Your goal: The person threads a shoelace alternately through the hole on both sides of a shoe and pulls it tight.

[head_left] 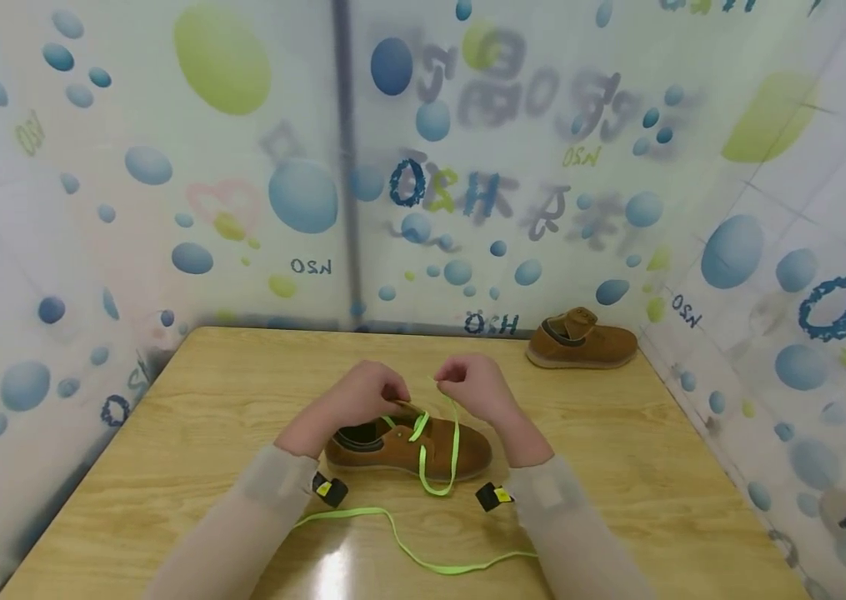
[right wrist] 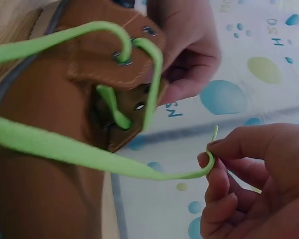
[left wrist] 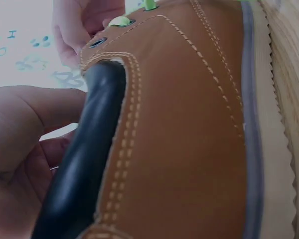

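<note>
A brown shoe point(head_left: 392, 454) with a black lined collar lies on the wooden table, toe to the right in the head view. My left hand point(head_left: 366, 396) holds the far eyelet flap point(right wrist: 134, 107) at the shoe's opening. Between thumb and fingers, my right hand point(head_left: 477, 387) pinches a bright green shoelace point(right wrist: 154, 174) close to its tip. That lace end curves down from the fingers past the shoe's near side. In the right wrist view, the lace passes through eyelets on both flaps, and further eyelets show bare.
A second brown shoe point(head_left: 591, 346) stands at the table's back right corner, with no lace showing. Across the front of the table point(head_left: 167, 467) trails a long stretch of green lace point(head_left: 453, 570), passing under both forearms. Patterned curtains point(head_left: 423, 250) enclose the back and sides.
</note>
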{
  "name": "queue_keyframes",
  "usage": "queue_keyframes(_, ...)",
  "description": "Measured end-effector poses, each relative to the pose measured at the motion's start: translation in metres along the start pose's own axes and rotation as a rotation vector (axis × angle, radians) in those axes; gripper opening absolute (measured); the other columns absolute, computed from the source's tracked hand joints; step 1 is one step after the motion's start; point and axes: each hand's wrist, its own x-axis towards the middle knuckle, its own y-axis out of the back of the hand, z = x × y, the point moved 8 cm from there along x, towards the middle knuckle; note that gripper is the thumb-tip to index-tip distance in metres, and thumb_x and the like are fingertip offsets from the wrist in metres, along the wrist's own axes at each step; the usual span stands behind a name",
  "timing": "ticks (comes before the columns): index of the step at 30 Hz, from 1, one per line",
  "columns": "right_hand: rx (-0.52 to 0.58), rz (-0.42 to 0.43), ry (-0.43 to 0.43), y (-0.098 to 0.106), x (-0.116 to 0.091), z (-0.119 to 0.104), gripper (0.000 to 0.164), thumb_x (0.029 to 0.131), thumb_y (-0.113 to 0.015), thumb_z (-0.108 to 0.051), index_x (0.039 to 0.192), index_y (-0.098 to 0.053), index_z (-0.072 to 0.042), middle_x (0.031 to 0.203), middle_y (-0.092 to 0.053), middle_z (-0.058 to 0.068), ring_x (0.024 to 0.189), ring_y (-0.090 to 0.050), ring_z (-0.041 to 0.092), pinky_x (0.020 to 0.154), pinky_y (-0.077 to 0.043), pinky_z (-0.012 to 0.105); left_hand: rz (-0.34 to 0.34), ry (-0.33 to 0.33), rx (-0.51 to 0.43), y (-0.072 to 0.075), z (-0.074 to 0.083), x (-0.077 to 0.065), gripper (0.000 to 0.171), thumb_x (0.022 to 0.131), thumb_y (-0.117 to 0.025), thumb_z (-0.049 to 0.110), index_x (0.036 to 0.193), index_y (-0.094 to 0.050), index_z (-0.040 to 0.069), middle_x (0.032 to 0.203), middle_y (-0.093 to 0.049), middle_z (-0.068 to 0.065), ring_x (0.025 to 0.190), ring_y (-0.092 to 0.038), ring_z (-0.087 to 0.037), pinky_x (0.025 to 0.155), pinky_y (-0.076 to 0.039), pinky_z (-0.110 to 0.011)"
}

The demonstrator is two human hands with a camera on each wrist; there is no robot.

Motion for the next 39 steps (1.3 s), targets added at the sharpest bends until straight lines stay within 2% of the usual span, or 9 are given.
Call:
queue_keyframes(6, -0.185, -0.094, 0.121, -0.02, 0.006, -0.002, 0.009, 0.097, -0.072, -0.005, 0.094, -0.078, -0.012, 0.086, -0.071, -0.001, 0.078, -0.06, 0.015, 0.071, -0.053, 0.032, 0.012, -0.009, 0.003, -0.001, 0.002, -0.001, 0.014, 0.093, -0.078, 0.005, 0.093, -0.082, 0.018, 0.09, -0.077, 0.005, 0.082, -0.064, -0.008, 0.08, -0.058, -0.032)
queue_keyframes(10, -0.257, -0.14, 0.226, -0.033, 0.008, -0.002, 0.012, 0.099, -0.071, -0.003, 0.095, -0.078, -0.011, 0.088, -0.072, -0.003, 0.078, -0.059, 0.013, 0.073, -0.054, 0.032, 0.013, -0.009, 0.0, 0.0, 0.002, -0.002, 0.016, 0.094, -0.076, 0.003, 0.093, -0.082, 0.018, 0.092, -0.078, 0.003, 0.082, -0.064, -0.008, 0.081, -0.058, -0.033)
queue_keyframes(14, -0.277, -0.153, 0.323, -0.04, 0.007, -0.005, 0.017, 0.099, -0.071, -0.001, 0.092, -0.076, -0.016, 0.09, -0.073, -0.003, 0.079, -0.061, 0.011, 0.074, -0.055, 0.031, 0.01, -0.011, 0.001, -0.002, 0.001, -0.001, 0.017, 0.094, -0.076, 0.002, 0.094, -0.082, 0.018, 0.093, -0.079, 0.002, 0.083, -0.065, -0.008, 0.081, -0.058, -0.033)
queue_keyframes(20, -0.274, -0.133, 0.434, -0.045, 0.007, -0.01, 0.019, 0.097, -0.073, 0.002, 0.092, -0.076, -0.016, 0.092, -0.073, -0.002, 0.083, -0.065, 0.012, 0.077, -0.056, 0.029, 0.018, -0.017, 0.0, -0.001, 0.0, -0.001, 0.016, 0.094, -0.077, 0.003, 0.093, -0.082, 0.017, 0.092, -0.078, 0.003, 0.082, -0.066, -0.007, 0.08, -0.059, -0.033)
queue_keyframes(32, -0.228, -0.129, 0.515, -0.052, 0.004, -0.011, 0.019, 0.097, -0.072, 0.005, 0.095, -0.078, -0.013, 0.095, -0.074, 0.001, 0.086, -0.067, 0.015, 0.078, -0.059, 0.03, 0.023, -0.019, -0.017, -0.002, -0.003, -0.001, 0.015, 0.094, -0.078, 0.005, 0.091, -0.082, 0.019, 0.09, -0.078, 0.006, 0.082, -0.066, -0.006, 0.079, -0.059, -0.032)
queue_keyframes(35, -0.204, -0.147, 0.518, -0.053, 0.004, -0.01, 0.02, 0.097, -0.071, 0.005, 0.097, -0.08, -0.014, 0.096, -0.075, 0.001, 0.085, -0.067, 0.013, 0.078, -0.058, 0.028, 0.028, -0.02, -0.02, -0.001, -0.002, -0.002, 0.015, 0.094, -0.079, 0.005, 0.091, -0.082, 0.019, 0.092, -0.079, 0.003, 0.083, -0.068, -0.007, 0.08, -0.06, -0.033)
queue_keyframes(39, -0.164, -0.17, 0.479, -0.054, 0.007, -0.005, 0.02, 0.098, -0.07, 0.003, 0.099, -0.08, -0.015, 0.097, -0.076, -0.001, 0.084, -0.065, 0.01, 0.076, -0.056, 0.027, 0.042, -0.01, -0.018, 0.002, 0.0, -0.002, 0.013, 0.093, -0.079, 0.005, 0.093, -0.082, 0.018, 0.094, -0.079, 0.001, 0.084, -0.069, -0.008, 0.081, -0.061, -0.033)
